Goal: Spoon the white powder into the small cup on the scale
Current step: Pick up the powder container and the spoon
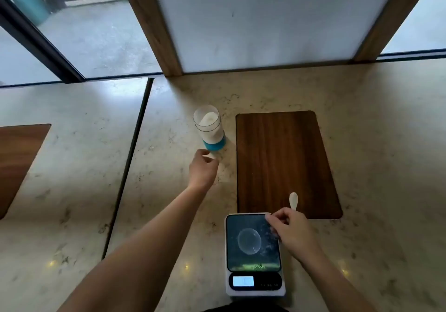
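R hand (290, 233) holds spoon (293, 200)

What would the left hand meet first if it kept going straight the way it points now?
Most likely the blue base of the powder jar: the left hand reaches up the counter with fingertips just short of it, though depth is hard to judge.

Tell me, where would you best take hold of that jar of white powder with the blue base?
Probably around the clear wall of the jar, low down, just above its blue base, coming from the near left side where the left hand already reaches. The jar stands upright, round and open at the top, so the fingers can wrap its side and leave the mouth free for the spoon in the right hand.
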